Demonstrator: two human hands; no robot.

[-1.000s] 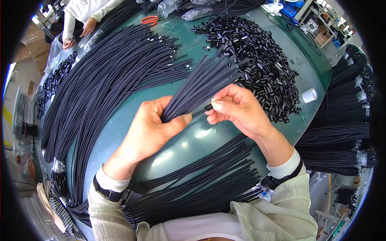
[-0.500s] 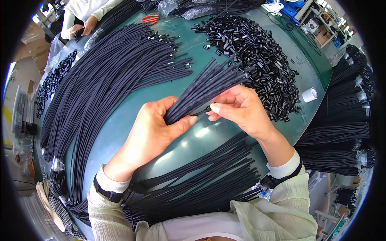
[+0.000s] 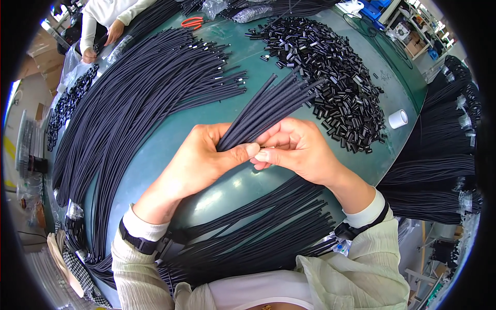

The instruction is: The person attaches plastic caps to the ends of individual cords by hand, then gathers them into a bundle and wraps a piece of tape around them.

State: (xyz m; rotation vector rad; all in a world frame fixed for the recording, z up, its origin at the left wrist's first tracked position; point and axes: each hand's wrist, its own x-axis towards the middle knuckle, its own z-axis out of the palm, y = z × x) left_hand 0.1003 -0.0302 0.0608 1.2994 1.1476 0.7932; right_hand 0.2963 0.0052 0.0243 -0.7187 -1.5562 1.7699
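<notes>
Cords (image 3: 139, 93) left of short tubes (image 3: 336, 77) on table (image 3: 240, 54)

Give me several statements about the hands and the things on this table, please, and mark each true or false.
1. The left hand holds a bundle of black cords. True.
2. The white cylinder is left of the pile of small black tubes. False: it is on the right.
3. The red-handled tool lies on the table. True.
4. The right hand lies flat on the table. False: its fingertips are pinched near the left thumb.
</notes>
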